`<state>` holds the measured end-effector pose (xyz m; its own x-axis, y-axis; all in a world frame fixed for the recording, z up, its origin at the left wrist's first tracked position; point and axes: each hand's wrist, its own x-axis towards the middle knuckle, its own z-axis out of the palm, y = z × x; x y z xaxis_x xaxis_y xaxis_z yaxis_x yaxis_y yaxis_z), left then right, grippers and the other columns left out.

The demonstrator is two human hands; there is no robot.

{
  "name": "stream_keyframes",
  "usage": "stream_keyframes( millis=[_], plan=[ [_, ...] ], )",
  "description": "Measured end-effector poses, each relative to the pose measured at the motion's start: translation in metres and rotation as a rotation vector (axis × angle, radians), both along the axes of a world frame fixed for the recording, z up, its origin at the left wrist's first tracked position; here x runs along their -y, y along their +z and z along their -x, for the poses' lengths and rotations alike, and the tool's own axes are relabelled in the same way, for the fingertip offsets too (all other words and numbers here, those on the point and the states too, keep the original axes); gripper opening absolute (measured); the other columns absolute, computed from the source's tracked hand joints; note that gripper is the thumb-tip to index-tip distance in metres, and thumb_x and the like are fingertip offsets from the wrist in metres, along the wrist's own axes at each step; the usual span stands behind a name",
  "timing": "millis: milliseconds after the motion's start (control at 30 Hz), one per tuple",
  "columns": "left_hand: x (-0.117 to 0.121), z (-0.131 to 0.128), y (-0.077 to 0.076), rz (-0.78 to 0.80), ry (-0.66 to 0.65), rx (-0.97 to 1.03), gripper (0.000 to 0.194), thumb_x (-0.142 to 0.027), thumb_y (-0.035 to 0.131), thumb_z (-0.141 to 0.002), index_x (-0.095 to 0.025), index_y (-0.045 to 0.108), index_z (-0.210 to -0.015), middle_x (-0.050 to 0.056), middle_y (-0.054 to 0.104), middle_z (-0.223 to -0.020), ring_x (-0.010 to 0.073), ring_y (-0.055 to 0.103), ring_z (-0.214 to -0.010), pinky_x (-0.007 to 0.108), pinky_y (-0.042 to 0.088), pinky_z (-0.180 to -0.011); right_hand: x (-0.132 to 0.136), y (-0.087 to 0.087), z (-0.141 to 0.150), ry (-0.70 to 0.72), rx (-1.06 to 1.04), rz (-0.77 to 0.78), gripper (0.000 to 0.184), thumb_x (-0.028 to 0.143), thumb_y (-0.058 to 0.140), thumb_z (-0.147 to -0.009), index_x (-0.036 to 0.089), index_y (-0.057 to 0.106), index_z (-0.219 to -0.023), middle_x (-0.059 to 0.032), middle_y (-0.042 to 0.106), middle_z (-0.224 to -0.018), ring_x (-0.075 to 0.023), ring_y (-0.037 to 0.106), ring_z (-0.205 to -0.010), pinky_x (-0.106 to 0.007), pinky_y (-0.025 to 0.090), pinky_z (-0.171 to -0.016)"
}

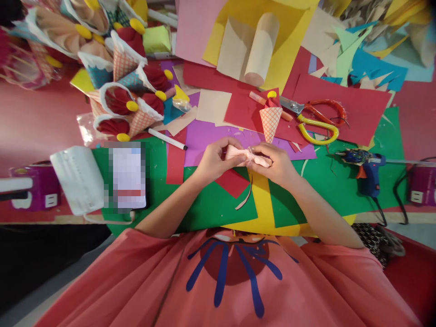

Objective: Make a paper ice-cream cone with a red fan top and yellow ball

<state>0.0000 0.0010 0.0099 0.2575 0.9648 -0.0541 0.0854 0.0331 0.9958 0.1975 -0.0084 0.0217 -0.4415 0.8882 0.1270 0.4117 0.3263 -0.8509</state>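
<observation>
Both hands meet over the middle of the work surface on a small pale pink piece of gathered, soft-looking material (235,153). My left hand (215,160) pinches its left end between thumb and fingers. At the other end, the fingers of my right hand (278,164) close round the twisted middle and right part. Just beyond my right hand lies a small checked paper cone (270,122) with a red top and a yellow ball. A thin pale strip (245,196) hangs or lies below the hands; I cannot tell if it is attached.
Scissors (318,119) with red and yellow handles lie right of the cone. A blue glue gun (369,172) rests further right. Several finished cones (127,109) crowd the back left. Near my left arm are a marker (167,139), a phone (127,177) and a white power bank (77,179).
</observation>
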Motion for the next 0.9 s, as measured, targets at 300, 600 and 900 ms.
stream_keyframes(
  millis=[300, 600, 900],
  plan=[
    [-0.001, -0.002, 0.005, 0.044, -0.018, -0.029, 0.037, -0.052, 0.079, -0.069, -0.018, 0.065, -0.078, -0.001, 0.061, -0.068, 0.0117, 0.055, -0.063, 0.024, 0.043, -0.058, 0.002, 0.003, -0.001, 0.087, 0.101, -0.140, 0.022, 0.040, 0.050, -0.099, 0.020, 0.056, -0.090, -0.0012, 0.057, -0.075, -0.0145, 0.053, -0.067, -0.027, 0.039, -0.061],
    [-0.007, 0.005, 0.015, -0.024, 0.015, 0.024, 0.044, -0.057, 0.082, -0.065, -0.019, 0.065, -0.079, 0.000, 0.064, -0.073, 0.0111, 0.058, -0.067, 0.023, 0.047, -0.059, -0.003, 0.014, -0.006, 0.035, -0.036, -0.022, 0.035, 0.053, 0.052, -0.096, 0.020, 0.058, -0.085, 0.0013, 0.058, -0.071, -0.0114, 0.052, -0.062, -0.025, 0.040, -0.058],
    [-0.015, 0.020, 0.005, -0.061, 0.238, 0.047, 0.041, -0.058, 0.080, -0.068, -0.023, 0.063, -0.080, -0.001, 0.060, -0.076, 0.0116, 0.055, -0.069, 0.025, 0.043, -0.061, -0.009, 0.007, -0.012, -0.469, -0.416, 0.162, 0.033, 0.061, 0.051, -0.093, 0.029, 0.058, -0.095, -0.0010, 0.066, -0.079, -0.0168, 0.065, -0.064, -0.034, 0.053, -0.061]
  ],
)
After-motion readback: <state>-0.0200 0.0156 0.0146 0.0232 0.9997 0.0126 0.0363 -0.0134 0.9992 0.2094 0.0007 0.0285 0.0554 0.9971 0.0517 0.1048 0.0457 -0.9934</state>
